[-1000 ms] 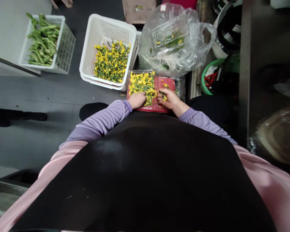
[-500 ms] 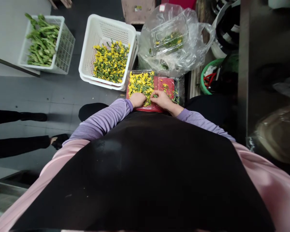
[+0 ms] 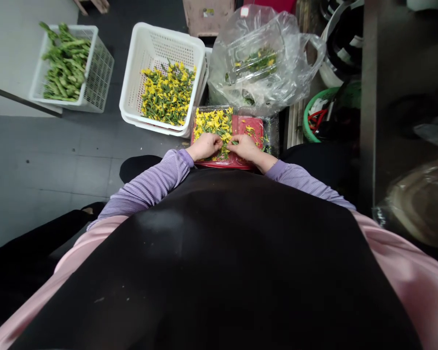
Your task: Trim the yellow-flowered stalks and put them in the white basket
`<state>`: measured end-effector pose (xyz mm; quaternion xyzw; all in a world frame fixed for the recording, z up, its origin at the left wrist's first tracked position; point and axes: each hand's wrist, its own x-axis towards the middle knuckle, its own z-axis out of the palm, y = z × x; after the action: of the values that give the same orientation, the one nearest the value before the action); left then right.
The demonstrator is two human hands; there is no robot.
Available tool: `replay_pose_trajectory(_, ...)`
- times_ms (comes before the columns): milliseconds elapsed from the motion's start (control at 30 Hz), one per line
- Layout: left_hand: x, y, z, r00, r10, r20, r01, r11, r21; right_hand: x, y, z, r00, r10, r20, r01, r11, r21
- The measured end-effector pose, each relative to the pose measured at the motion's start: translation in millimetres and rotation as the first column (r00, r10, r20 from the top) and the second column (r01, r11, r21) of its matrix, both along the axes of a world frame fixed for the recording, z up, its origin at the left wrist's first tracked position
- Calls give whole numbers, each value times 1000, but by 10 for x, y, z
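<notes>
Small yellow flowers with green, finger-like stems [image 3: 213, 121] fill a clear plastic box at the left of a red tray [image 3: 241, 160]. At the box's near edge my left hand [image 3: 206, 146] is closed, thumb and fingertips pressed together over the flowers; anything between them is too small to make out. My right hand [image 3: 245, 148] pinches a small green-stemmed flower [image 3: 234, 143], whose green end shows at the fingertips. Both hands are close together, a little apart. Loose yellow bits [image 3: 251, 130] lie on the red surface beyond my right hand.
A white perforated basket [image 3: 126, 92] with more yellow flowers stands at the left. Farther left, another white basket [image 3: 101, 73] holds thick green stalks. Ahead lies a clear plastic bag [image 3: 295, 73]. To the right are a green basket [image 3: 306, 121] and a metal edge [image 3: 368, 112]. Another person's dark leg [image 3: 58, 226] is at left.
My left hand has shifted slightly up and left, its fingertips lifting a little. My right hand keeps its pinch almost in place. The other person's legs at left have moved toward the bottom.
</notes>
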<state>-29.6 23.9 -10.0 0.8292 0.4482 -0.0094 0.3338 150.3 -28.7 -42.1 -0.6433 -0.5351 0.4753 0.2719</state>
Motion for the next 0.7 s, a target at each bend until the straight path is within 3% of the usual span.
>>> replay_pose_trajectory(167,-23,-32,-18,994,49,93,-47,999,-24,-24,-67,27,983,-107,-148,94,991,-93)
replay_pose_trajectory(300,-85,-10,-10,982,-71,174,71,997,9,32,-65,54,991,25,-132,-38,995,-95)
replay_pose_trajectory(433,-157,17,28,977,-76,198,124,962,-242,112,-53,91,956,199,-216,-217,974,-65)
replay_pose_trajectory(533,-172,41,2,994,-23,107,59,936,-346,156,-54,119,937,174,-304,-203,977,-66)
replay_pose_trajectory(633,-111,44,-97,996,-3,-93,-11,989,-148,208,-59,158,876,-31,-481,-64,982,-179)
replay_pose_trajectory(700,-25,20,-181,969,-40,-244,44,999,9,243,-64,196,799,-124,-589,-28,970,-242)
